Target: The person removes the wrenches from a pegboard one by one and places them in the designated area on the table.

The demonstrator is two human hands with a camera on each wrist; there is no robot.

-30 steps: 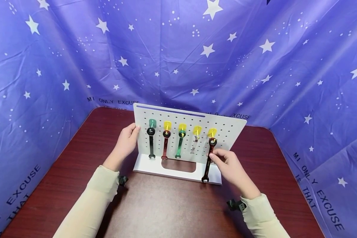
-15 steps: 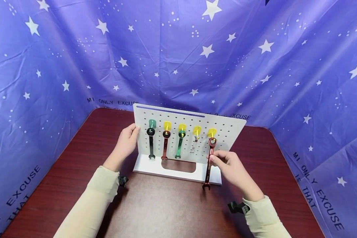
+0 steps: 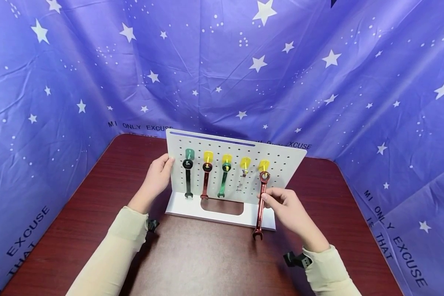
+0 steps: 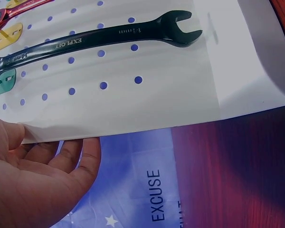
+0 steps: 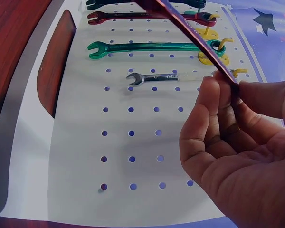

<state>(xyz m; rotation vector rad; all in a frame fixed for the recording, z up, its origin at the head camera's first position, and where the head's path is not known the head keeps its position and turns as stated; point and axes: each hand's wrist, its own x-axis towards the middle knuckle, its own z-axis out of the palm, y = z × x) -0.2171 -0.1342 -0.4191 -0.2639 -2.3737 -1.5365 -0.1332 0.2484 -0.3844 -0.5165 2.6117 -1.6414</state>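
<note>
A white pegboard [image 3: 294,158] stands tilted back on its base. At its left edge my left hand [image 3: 153,181] grips the board, thumb on the front and fingers behind, as the left wrist view shows. My right hand [image 3: 288,209] pinches a red wrench [image 3: 260,213] by its shank between thumb and fingers. Its ring end is at the tip of the rightmost yellow hook [image 3: 263,165], and its open end slants out from the board toward me. In the right wrist view the held wrench [image 5: 199,40] crosses in front of the others; its ring end is hidden there.
On other hooks hang a black wrench [image 3: 188,181], a second red wrench [image 3: 205,183], a green wrench [image 3: 223,181] and a smaller silver wrench [image 3: 241,181]. The dark red table [image 3: 207,255] is bordered by a blue star-printed curtain [image 3: 214,61].
The held red wrench's open end has swung down and outward from the board, while its ring end stays by the hook. My right hand has shifted slightly; my left hand has not moved.
</note>
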